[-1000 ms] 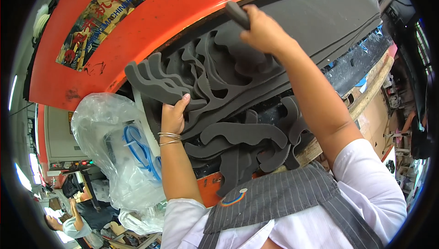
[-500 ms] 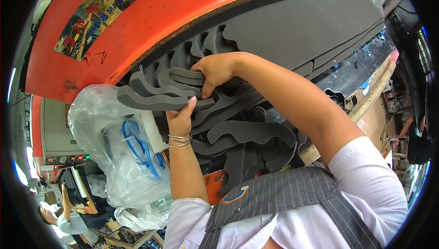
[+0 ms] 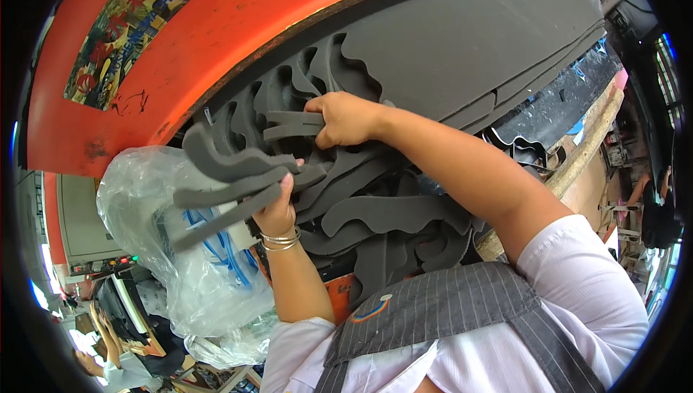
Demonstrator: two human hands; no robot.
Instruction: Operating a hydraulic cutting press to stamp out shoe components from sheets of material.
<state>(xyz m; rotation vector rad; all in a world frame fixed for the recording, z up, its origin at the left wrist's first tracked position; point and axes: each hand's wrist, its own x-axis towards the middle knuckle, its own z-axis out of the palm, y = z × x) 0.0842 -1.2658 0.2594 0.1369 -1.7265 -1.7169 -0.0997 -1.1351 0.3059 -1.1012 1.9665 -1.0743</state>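
Several wavy dark grey foam strips [image 3: 238,194] are fanned out in my left hand [image 3: 276,209], thumb on top, their far ends pointing left. My right hand [image 3: 348,120] pinches a couple of foam pieces [image 3: 292,125] just above and to the right of it. Both hands are over a stack of dark grey foam sheets [image 3: 469,43], whose left end is cut into curved strips with wavy gaps between them. Loose wavy foam pieces [image 3: 397,214] lie in a heap nearer to me, below my right forearm.
An orange machine body [image 3: 94,147] arches along the far side. Clear plastic bagging [image 3: 137,194] with blue straps [image 3: 234,267] hangs at the left. Curved metal strips [image 3: 527,153] lie beside a wooden edge [image 3: 588,158] at the right. Another person [image 3: 126,371] is at the lower left.
The strips in my left hand have spread apart, and their far ends have swung down and left. My right hand has risen slightly, drawing its pieces away from those in my left.
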